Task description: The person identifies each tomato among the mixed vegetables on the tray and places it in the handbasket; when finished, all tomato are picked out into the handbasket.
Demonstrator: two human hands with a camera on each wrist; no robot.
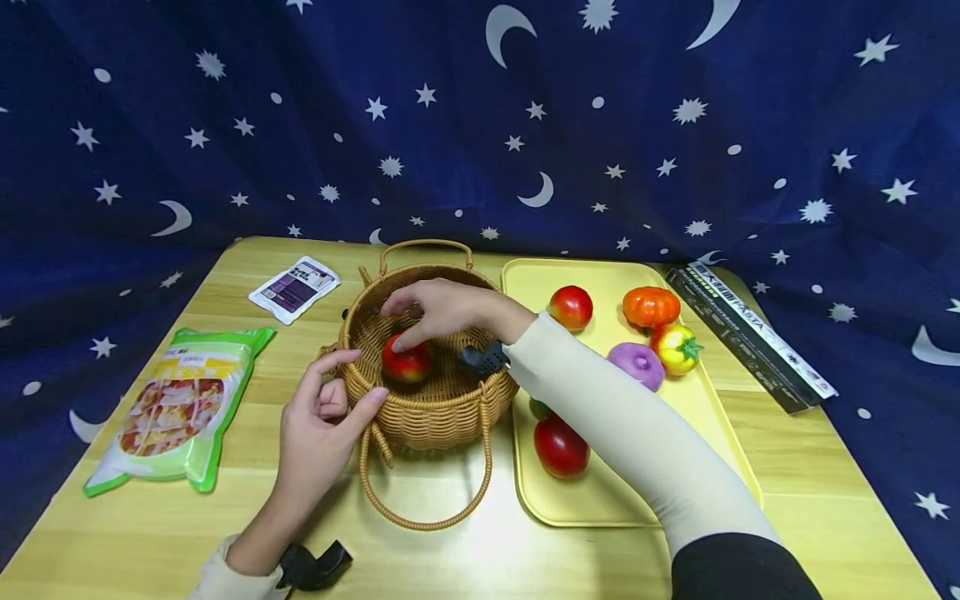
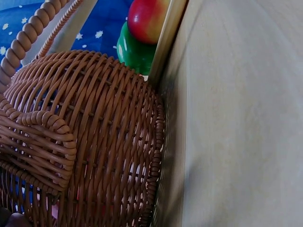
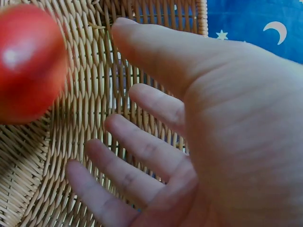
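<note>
While the right hand [image 1: 442, 307] is hovering fingers-spread inside the wicker basket [image 1: 431, 427], the red apple [image 1: 408, 367] is sitting in there just off its thumb, though can't tell whether the left hand [image 1: 318, 429] is gripping the basket.

- Item one, long black-and-white box [image 1: 752, 335]?
- PASTA, in capitals; I cannot make out the characters beside it.
- Item two, white sachet [image 1: 295, 288]?
- Small print on a dark purple panel [image 1: 292, 292], with dark lettering above; too small for me to read.
- Item three, green-edged food bag [image 1: 178, 408]?
- Lettering near its top edge; I find it illegible.
</note>
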